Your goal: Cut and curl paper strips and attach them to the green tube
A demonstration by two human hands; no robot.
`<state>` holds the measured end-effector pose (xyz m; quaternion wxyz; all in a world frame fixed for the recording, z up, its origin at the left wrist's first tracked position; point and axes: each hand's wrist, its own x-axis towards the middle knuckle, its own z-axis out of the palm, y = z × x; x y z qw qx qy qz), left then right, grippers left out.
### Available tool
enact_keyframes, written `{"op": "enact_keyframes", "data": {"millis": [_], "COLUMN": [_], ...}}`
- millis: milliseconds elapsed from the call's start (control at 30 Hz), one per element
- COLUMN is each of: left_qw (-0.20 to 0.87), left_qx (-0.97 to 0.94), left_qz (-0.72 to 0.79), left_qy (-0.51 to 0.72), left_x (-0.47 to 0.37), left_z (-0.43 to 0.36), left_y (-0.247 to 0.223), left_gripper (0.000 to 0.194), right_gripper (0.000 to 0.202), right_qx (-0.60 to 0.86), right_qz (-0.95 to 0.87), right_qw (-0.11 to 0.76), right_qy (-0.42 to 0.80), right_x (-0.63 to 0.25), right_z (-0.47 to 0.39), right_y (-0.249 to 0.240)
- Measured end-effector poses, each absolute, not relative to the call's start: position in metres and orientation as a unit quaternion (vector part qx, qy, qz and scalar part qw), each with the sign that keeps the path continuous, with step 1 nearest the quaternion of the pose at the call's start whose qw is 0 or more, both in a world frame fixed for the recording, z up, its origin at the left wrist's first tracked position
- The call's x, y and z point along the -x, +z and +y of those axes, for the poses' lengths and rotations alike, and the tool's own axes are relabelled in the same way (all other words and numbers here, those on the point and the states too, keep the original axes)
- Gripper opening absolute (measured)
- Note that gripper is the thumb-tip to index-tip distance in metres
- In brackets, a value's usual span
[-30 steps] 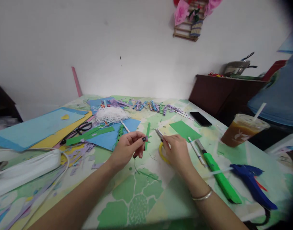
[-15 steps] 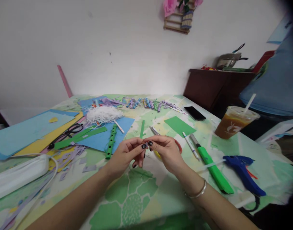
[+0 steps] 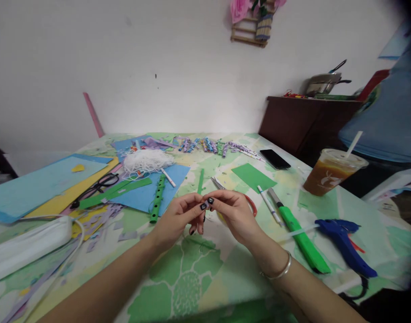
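My left hand (image 3: 181, 214) and my right hand (image 3: 234, 213) meet above the middle of the table, thumbs and forefingers pinched together. Between the fingertips shows a tiny lilac scrap, apparently paper (image 3: 207, 204), mostly covered by the fingers. Behind my right hand lie scissors (image 3: 218, 182) with red and yellow handles, partly hidden. To the left of my left hand is a green paper tube with holes (image 3: 155, 204), resting partly on a blue sheet (image 3: 133, 197). A narrow green strip (image 3: 200, 180) lies just beyond the fingertips.
On the right are a marker (image 3: 270, 205), a green cutter knife (image 3: 301, 240), a blue glue gun (image 3: 348, 246), a drink cup (image 3: 333, 172) and a phone (image 3: 275, 159). White string (image 3: 146, 161), glasses (image 3: 101, 181) and paper scraps lie left. A person in blue (image 3: 383, 116) stands right.
The view has shifted slightly, so things appear a little to the right. Both hands keep the same pinch, with hardly any movement of the fingers.
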<state>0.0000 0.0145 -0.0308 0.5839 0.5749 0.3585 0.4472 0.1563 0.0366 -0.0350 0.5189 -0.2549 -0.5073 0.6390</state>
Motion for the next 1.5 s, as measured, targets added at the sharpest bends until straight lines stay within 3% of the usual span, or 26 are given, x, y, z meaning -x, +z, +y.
{"op": "enact_keyframes", "data": {"millis": [500, 733, 1500], "left_qw": [0.575, 0.597, 0.578], "left_qx": [-0.575, -0.536, -0.486], "left_qz": [0.356, 0.355, 0.411], "left_qy": [0.460, 0.480, 0.511], "left_x": [-0.0024, -0.0032, -0.0088], "left_z": [0.0140, 0.0143, 0.0135], "left_y": [-0.0326, -0.0327, -0.0333], "left_gripper": [0.019, 0.019, 0.018], "right_gripper": [0.006, 0.014, 0.018], "right_qx": [0.277, 0.291, 0.263], "right_qz": [-0.601, -0.690, -0.775], "right_qw": [0.530, 0.559, 0.568], "right_qy": [0.531, 0.355, 0.081], "right_x": [-0.1565, -0.1557, -0.1546], "right_z": [0.0395, 0.0397, 0.0318], "right_y": [-0.0375, -0.0427, -0.0402]}}
